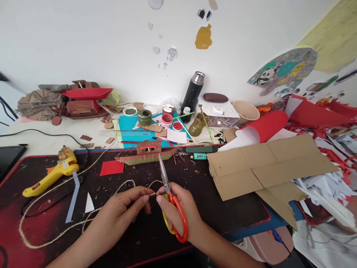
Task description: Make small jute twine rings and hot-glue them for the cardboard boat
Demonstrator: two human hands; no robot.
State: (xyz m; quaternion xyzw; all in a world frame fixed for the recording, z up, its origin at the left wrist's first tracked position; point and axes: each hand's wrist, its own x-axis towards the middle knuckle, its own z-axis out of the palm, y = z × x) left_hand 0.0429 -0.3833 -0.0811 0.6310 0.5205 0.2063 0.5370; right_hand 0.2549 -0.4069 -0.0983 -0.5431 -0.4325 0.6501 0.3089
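My left hand [122,208] pinches a strand of beige twine [31,246] between thumb and forefinger, near the middle of the dark mat. The twine runs off leftward in a long loop across the mat. Close beside it, my right hand [188,208] holds scissors [182,222] with red and yellow handles, blades together and pointing away from me. Its thumb and forefinger also pinch at the twine's other part, a short loop of which rises between the hands. Beyond the blades lies a small brown and green model boat [136,159], its hull partly behind the scissor tip.
A yellow glue gun [52,175] with a glue stick lies left, near a red card piece [112,168]. Cardboard [237,167] covers the right side. Behind stand paint jars [144,117], a black flask [192,95] and a brush-water jar [197,125]. Paper scraps pile up far right.
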